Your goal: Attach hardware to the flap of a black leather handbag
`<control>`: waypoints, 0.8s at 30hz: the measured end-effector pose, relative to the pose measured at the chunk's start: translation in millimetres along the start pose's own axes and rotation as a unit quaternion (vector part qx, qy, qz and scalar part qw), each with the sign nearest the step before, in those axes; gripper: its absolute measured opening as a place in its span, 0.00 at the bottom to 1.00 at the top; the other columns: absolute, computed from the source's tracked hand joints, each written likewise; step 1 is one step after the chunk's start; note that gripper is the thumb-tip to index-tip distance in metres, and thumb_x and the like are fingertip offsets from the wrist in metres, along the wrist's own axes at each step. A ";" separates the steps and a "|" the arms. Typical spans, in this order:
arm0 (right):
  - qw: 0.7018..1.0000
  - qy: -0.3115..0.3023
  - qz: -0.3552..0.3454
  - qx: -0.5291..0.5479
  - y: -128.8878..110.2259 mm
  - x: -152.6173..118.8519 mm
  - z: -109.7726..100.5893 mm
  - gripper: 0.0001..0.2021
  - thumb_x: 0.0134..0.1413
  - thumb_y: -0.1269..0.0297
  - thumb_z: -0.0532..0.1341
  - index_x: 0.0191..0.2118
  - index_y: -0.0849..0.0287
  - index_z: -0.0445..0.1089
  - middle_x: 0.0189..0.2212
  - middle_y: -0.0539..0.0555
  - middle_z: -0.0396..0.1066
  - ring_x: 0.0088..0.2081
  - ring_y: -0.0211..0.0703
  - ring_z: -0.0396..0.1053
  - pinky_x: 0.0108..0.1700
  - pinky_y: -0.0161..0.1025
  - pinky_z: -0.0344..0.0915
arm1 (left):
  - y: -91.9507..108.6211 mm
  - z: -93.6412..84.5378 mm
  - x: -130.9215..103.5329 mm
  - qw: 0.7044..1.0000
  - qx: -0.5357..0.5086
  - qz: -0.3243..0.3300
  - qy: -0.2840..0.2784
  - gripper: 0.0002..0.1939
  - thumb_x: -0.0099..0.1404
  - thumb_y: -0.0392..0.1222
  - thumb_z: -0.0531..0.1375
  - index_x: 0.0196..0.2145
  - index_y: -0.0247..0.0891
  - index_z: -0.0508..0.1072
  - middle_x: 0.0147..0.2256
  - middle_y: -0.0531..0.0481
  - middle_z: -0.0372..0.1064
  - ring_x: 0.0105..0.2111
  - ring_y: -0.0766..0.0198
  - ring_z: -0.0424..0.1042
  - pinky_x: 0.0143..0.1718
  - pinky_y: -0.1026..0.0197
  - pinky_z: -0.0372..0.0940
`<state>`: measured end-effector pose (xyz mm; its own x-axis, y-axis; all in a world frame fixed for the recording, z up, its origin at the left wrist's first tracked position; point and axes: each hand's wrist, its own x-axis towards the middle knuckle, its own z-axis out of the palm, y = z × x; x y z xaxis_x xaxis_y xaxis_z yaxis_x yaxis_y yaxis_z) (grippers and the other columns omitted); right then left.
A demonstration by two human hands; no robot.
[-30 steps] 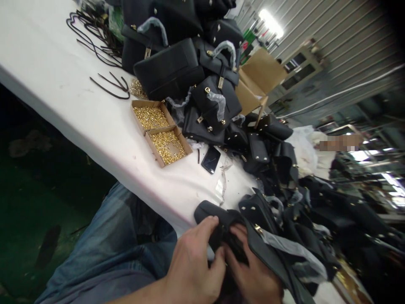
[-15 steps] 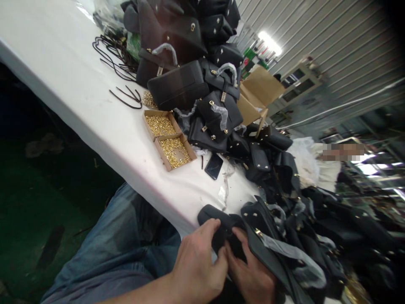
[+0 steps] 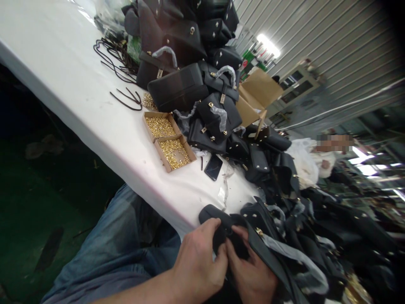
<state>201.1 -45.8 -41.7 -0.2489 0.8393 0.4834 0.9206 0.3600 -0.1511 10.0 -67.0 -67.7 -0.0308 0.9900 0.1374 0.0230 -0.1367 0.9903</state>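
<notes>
A black handbag [image 3: 268,257] lies at the table's near edge, its handle wrapped in clear plastic and a gold fitting by the handle's end. My left hand [image 3: 201,255] pinches the bag's black flap [image 3: 215,213] between thumb and fingers. Close beside it, my right hand [image 3: 249,266] reaches in under the bag's edge, thumb and fingertips closed on the same black material. The thumbs of both hands nearly meet. Whether a small part sits between the fingertips is hidden.
Two cardboard trays [image 3: 164,137] of small gold metal pieces stand on the white table [image 3: 104,114]. Near them lie a phone [image 3: 213,167] and dark cords [image 3: 126,99]. Black handbags [image 3: 177,86] pile up behind. An open carton [image 3: 257,90] and a person in pale clothing [image 3: 325,162] are farther back.
My right hand's fingers have shifted slightly against the black material, while my left hand keeps its pinch. The person in the background has moved a little to the left.
</notes>
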 end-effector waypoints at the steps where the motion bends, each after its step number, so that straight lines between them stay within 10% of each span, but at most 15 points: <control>1: 1.000 -0.004 -0.005 0.000 0.5 0.0 0.8 0.16 0.66 0.52 0.69 0.54 0.53 0.79 0.45 0.56 0.85 0.46 0.58 0.82 0.54 0.53 0.80 | -0.2 -0.2 0.4 1.000 0.000 -0.004 0.000 0.28 0.67 0.36 0.63 0.65 0.39 0.70 0.57 0.40 0.79 0.56 0.45 0.80 0.61 0.43 0.78; 12: 0.993 0.006 -0.117 0.011 -3.6 11.6 -4.0 0.11 0.69 0.62 0.68 0.53 0.53 0.80 0.49 0.55 0.84 0.48 0.52 0.82 0.58 0.48 0.74 | 9.4 -5.6 6.0 0.998 -0.027 -0.054 -0.023 0.24 0.70 0.38 0.61 0.63 0.41 0.72 0.54 0.41 0.80 0.55 0.46 0.81 0.62 0.47 0.75; 24: 0.997 -0.010 0.055 0.057 -12.2 13.4 0.1 0.15 0.68 0.50 0.66 0.50 0.54 0.83 0.48 0.57 0.84 0.49 0.57 0.81 0.62 0.54 0.75 | 11.4 -5.7 11.0 0.996 -0.050 -0.075 -0.017 0.24 0.70 0.40 0.62 0.63 0.40 0.72 0.53 0.40 0.80 0.55 0.44 0.80 0.60 0.47 0.76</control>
<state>186.5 -38.9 -33.5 -0.1552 0.8841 0.4409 0.9029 0.3080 -0.2998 4.3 -57.8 -54.7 0.0080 0.9999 -0.0104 -0.0789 0.0110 0.9968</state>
